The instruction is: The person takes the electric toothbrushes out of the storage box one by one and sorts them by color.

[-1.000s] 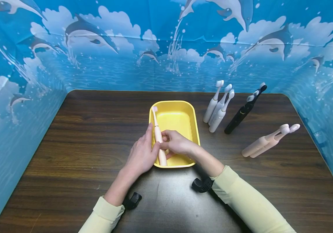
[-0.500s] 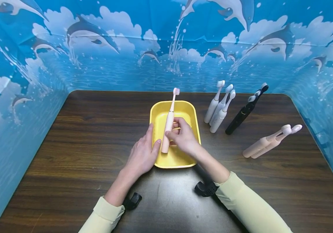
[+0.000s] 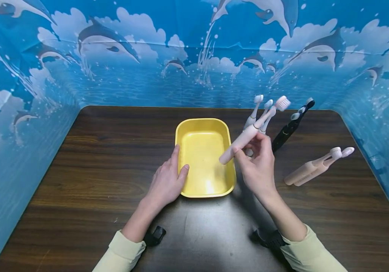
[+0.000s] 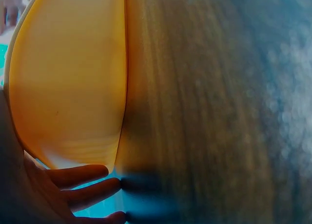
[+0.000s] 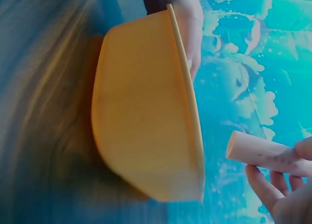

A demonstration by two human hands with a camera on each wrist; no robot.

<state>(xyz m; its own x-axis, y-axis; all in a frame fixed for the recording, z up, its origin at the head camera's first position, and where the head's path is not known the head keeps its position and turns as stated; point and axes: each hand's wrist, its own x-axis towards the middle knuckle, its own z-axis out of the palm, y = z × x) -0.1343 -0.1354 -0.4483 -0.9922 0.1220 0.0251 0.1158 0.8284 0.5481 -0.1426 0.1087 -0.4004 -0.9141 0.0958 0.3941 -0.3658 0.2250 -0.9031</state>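
Note:
My right hand pinches a pale pink electric toothbrush by its handle. The brush is raised and tilted, head up to the right, above the right rim of a yellow tray. In the right wrist view the butt end of the pink handle shows, with thumb and fingertips around it. My left hand rests against the tray's left side, thumb over the rim and fingers straight along the outer wall. The left wrist view shows those fingers extended beside the tray wall.
Several white electric toothbrushes stand at the back right, partly behind the pink one. Black toothbrushes stand right of them, partly behind my right hand. Pink toothbrushes stand further right. A dolphin-print cloth surrounds the wooden table.
My right hand has lifted the pink toothbrush out of the tray and carried it right, over the rim, its head tilting right. The left hand has stayed at the tray's left side.

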